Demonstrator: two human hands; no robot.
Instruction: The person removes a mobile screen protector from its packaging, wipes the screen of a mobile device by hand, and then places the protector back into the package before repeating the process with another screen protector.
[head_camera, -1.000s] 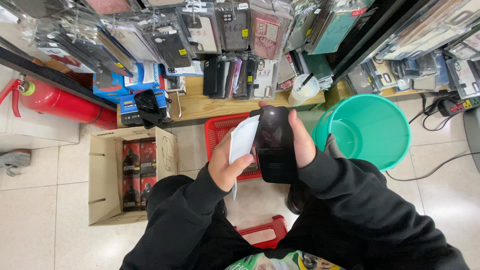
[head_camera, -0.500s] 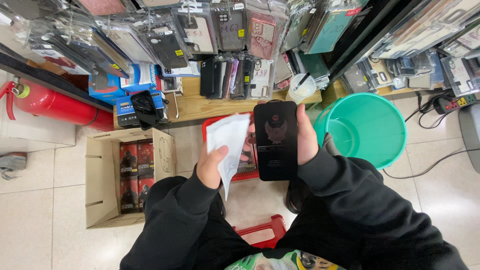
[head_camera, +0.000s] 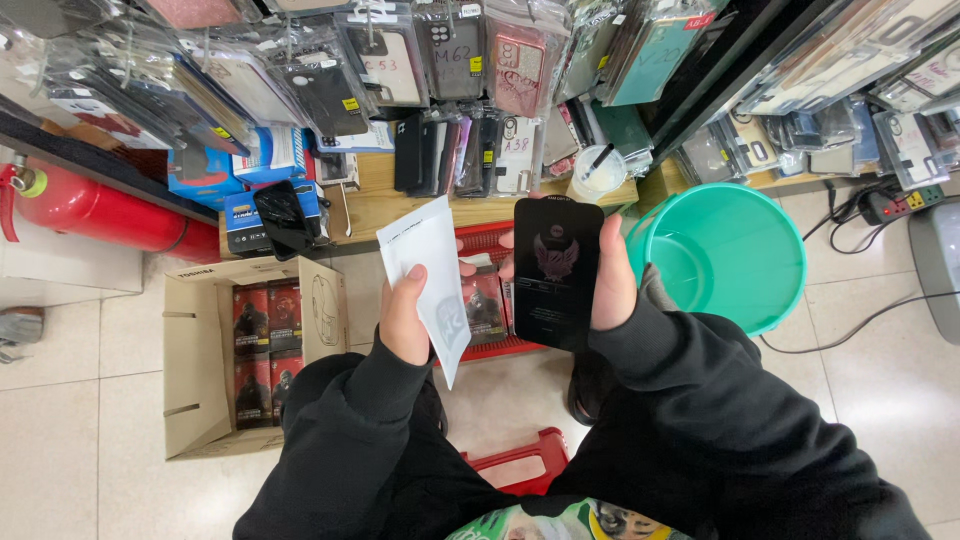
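Racks along the top edge: rows of phone cases in clear plastic bags (head_camera: 450, 55), most with small yellow sticker tags, some with handwritten marks. Below them a wooden shelf (head_camera: 375, 205) with blue boxes (head_camera: 255, 215) and a black bundle on top. A plastic cup with a straw (head_camera: 597, 175) stands at the shelf's right end.

Floor, left: open cardboard box (head_camera: 190, 350) holding red-and-black packs (head_camera: 265, 345) in a stack. Red fire extinguisher (head_camera: 100, 210) lies further left. Red basket (head_camera: 490, 300) sits straight ahead, between the hands, with similar red packs inside. Green bucket (head_camera: 725, 255) to the right, just beside the right forearm.

Left hand (head_camera: 403, 318): closed on a flat white sleeve (head_camera: 428, 275), thumb on the front face, other fingers behind. Sleeve is upright, tilted slightly, lower corner pointing down past the wrist.

Right hand (head_camera: 612, 280): closed on a flat black rectangular pack (head_camera: 556, 270) with a faint winged emblem printed on it. Held by its long edges, thumb on the right edge, fingertips showing at the left edge. Pack is upright, face toward the camera.

Both items are held above the red basket, side by side, not touching. Both forearms in black sleeves, raised in front of the body, elbows bent. Red stool (head_camera: 515, 465) edge shows below, between the knees.
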